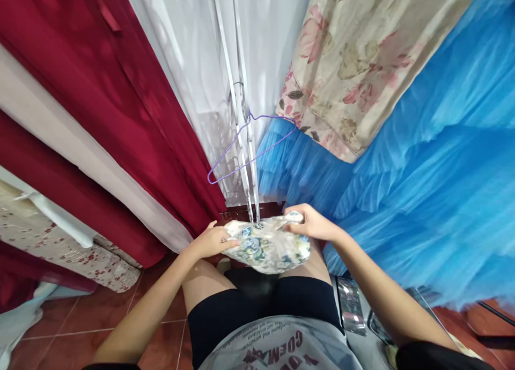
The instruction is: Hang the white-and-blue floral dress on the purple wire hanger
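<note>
A white cloth with blue and yellow flowers [261, 250] is held up over my thighs, bunched and a little blurred. Its kind of garment, if any, cannot be made out. My left hand [213, 240] is closed on the cloth's left edge, thumb on top. On the opposite side, my right hand [311, 223] pinches the upper right corner, where a fold bends over. A purple hanger [252, 154] hangs just beyond the cloth from a white metal stand [246, 155], with nothing on it.
Dark red drapes [132, 86] hang at left, and a white curtain [181, 43] behind the stand. Blue tulle [426, 198] and a beige floral fabric [354, 75] fill the right. Items in clear plastic [352, 305] lie by my right thigh, above a red tiled floor [156, 300].
</note>
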Demonstrator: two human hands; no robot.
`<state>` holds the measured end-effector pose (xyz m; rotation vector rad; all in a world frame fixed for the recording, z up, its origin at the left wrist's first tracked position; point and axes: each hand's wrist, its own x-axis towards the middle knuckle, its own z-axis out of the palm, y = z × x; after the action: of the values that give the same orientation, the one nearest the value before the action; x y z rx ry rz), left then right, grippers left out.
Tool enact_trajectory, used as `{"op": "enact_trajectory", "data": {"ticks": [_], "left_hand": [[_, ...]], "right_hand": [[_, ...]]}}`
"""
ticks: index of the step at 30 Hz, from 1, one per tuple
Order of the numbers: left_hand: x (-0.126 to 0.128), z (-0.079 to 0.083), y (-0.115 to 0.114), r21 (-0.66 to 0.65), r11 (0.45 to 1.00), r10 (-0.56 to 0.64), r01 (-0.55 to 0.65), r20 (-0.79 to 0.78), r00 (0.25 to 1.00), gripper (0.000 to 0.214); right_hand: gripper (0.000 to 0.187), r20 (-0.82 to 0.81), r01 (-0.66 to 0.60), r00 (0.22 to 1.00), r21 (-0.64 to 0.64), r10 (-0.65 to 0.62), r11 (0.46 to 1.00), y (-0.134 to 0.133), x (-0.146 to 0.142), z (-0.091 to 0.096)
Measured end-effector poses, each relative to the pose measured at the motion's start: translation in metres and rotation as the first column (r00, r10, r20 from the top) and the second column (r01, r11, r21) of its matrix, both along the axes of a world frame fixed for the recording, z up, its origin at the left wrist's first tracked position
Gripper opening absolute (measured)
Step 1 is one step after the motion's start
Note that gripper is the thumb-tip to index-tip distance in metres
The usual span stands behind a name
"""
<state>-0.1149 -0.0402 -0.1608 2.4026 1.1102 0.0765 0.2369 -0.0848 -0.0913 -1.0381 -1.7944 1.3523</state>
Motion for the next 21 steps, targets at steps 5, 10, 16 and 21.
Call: {"op": "enact_trajectory", "data": {"ticks": [5,10,16,21], "left_hand": [[-0.042,0.035,0.039,0.282,0.925,0.263,-0.255,0.010,0.965,0.029],[-0.038,0.103,0.062,0.565,0.735,0.295,-0.376,0.232,0.927,0.027],[0.003,0.152,0.065,0.521,0.747,0.211,-0.413,0.403,0.890,0.034],[0.032,0.167,0.086,0.499,0.756,0.109,-0.424,0.543,0.833,0.028]], "right_hand": [[0.024,0.133,0.153,0.968,0.349,-0.211,0.924,0.067,0.011,0.031],[0.048,0.108,0.318,0.869,0.625,-0.482,0.713,0.160,0.006,0.044],[0.035,0.368,0.208,0.795,0.583,-0.483,0.786,0.204,0.004,0.031],[0.041,0.336,0.132,0.865,0.563,-0.372,0.816,0.174,0.000,0.013]]}}
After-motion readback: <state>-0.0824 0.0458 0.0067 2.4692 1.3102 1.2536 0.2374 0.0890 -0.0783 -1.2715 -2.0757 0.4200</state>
